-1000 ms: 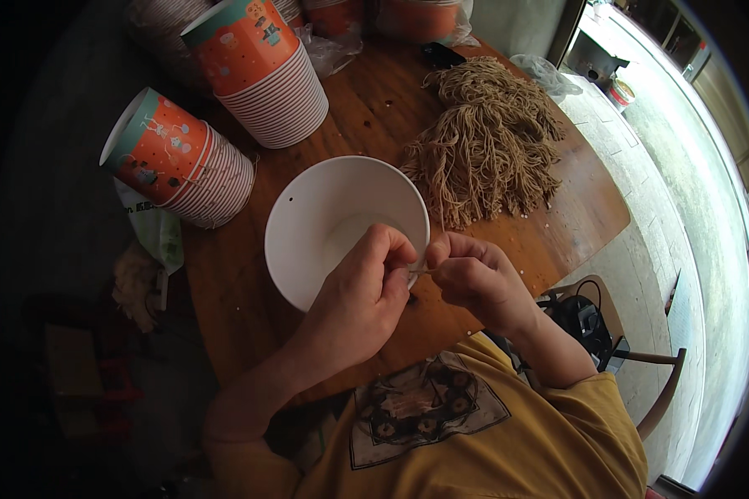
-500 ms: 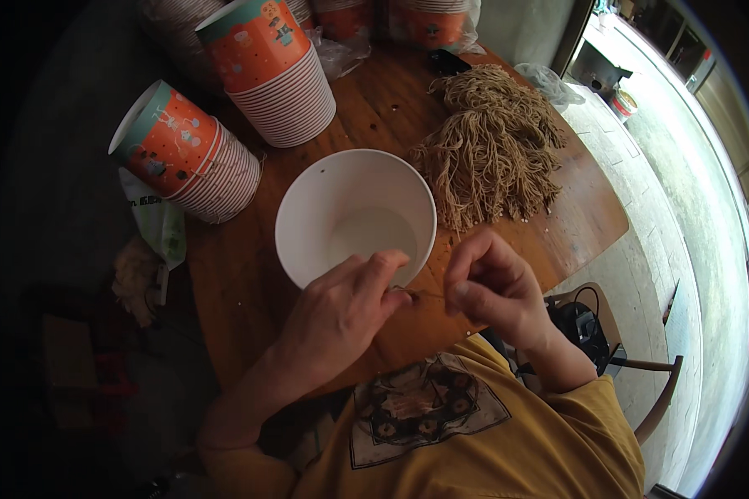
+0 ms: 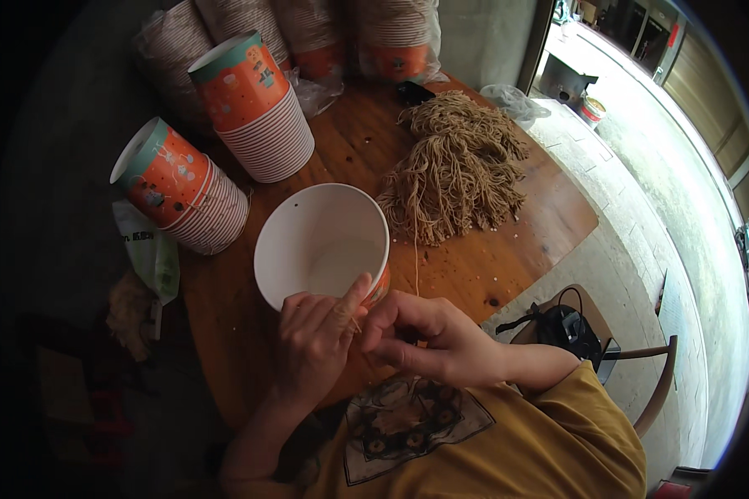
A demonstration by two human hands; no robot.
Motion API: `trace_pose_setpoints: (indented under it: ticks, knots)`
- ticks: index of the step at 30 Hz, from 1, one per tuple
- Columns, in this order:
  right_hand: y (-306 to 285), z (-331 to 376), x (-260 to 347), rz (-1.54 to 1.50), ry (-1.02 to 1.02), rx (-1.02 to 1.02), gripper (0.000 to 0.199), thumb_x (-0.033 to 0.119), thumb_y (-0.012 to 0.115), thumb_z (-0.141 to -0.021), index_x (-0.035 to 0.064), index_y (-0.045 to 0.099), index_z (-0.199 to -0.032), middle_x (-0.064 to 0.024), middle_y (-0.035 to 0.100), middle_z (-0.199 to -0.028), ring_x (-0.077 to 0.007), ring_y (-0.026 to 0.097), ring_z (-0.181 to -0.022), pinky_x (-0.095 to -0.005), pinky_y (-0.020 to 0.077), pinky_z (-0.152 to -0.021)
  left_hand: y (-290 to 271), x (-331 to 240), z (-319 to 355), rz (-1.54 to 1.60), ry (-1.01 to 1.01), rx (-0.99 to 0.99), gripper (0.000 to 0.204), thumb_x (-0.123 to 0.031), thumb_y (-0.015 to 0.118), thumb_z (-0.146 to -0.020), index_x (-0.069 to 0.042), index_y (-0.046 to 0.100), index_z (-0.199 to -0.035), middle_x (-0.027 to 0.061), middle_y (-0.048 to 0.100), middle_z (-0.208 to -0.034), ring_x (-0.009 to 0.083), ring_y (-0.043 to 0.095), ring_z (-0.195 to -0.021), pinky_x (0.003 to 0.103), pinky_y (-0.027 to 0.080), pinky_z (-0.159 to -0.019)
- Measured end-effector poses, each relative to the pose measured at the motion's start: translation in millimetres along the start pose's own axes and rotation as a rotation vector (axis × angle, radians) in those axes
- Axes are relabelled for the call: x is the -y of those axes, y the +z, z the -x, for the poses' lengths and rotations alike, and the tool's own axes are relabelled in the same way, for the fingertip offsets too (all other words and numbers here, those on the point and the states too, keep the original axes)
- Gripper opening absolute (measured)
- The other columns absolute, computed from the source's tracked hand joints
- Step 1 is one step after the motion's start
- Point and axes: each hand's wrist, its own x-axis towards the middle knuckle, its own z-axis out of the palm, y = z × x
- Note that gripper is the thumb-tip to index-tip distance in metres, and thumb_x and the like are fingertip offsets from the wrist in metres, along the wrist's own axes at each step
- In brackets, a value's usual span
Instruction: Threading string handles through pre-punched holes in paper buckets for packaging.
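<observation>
A large paper tub (image 3: 287, 249), white inside and orange outside, stands tilted on the wooden table with a small hole near its rim. My left hand (image 3: 316, 341) is at the tub's near side, forefinger extended along the rim and the other fingers curled round a thin tan cord (image 3: 354, 324). Close against it, my right hand (image 3: 441, 337) has its thumb and fingers bent together at the cord; their tips are partly hidden. A single strand runs from the heap of tan cords (image 3: 458, 166) down behind my right hand.
Two stacks of orange paper tubs, a nearer stack (image 3: 179, 183) and a farther stack (image 3: 254, 104), lean at the left. Plastic-wrapped stacks (image 3: 399, 41) stand at the back. A black bag (image 3: 566, 328) rests on a wooden chair (image 3: 662, 378) at right.
Both hands have come together at the tub's near right side; the right hand moved left and down. The whole view has shifted, and a strand now stretches from the heap.
</observation>
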Motion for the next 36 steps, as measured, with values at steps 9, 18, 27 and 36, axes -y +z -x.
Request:
trace_pose_setpoints:
  ticks: [9,18,27,36]
  knots:
    - [-20.9,3.7,29.0,-0.349,0.433,0.084,0.020,0.012,0.049,-0.095,0.0031,0.062,-0.107,-0.0016,0.063,-0.084,-0.0042,0.059,-0.063,-0.0150,0.0467,-0.053,-48.5,25.2,26.5,-0.271,0.038,0.128,0.024,-0.008,0.063,-0.076,-0.016,0.064,-0.099,0.0043,0.052,-0.108,0.0223,0.048,-0.113,0.045,0.031,-0.096]
    - [-75.1,1.9,3.0,-0.754,-0.170,-0.003,0.015,0.002,0.044,-0.092,-0.0067,0.053,-0.100,-0.0235,0.064,-0.086,-0.0247,0.067,-0.058,-0.0249,0.0542,-0.042,-67.8,91.3,18.6,-0.362,-0.036,0.015,0.011,-0.007,0.065,-0.073,-0.012,0.064,-0.082,0.0071,0.052,-0.127,0.0276,0.044,-0.127,0.046,0.031,-0.102]
    - [-76.5,-17.7,-6.8,-0.122,-0.394,-0.196,0.022,0.019,0.051,-0.091,-0.0018,0.058,-0.090,-0.0111,0.053,-0.104,-0.0161,0.051,-0.097,-0.0302,0.0422,-0.084,-54.8,34.6,3.7,0.048,-0.243,-0.144,0.021,0.001,0.059,-0.080,-0.003,0.058,-0.101,0.0152,0.053,-0.112,0.0322,0.053,-0.105,0.038,0.046,-0.087]
    - [-64.7,-37.9,2.5,-0.621,-0.311,-0.124,0.032,0.031,0.036,-0.100,0.0034,0.052,-0.092,-0.0017,0.051,-0.066,-0.0078,0.041,-0.049,-0.0191,0.0372,-0.047,-41.4,-8.7,1.7,0.295,-0.482,0.093,0.030,-0.002,0.057,-0.084,-0.001,0.054,-0.114,0.0138,0.063,-0.096,0.0206,0.066,-0.075,0.031,0.052,-0.067]
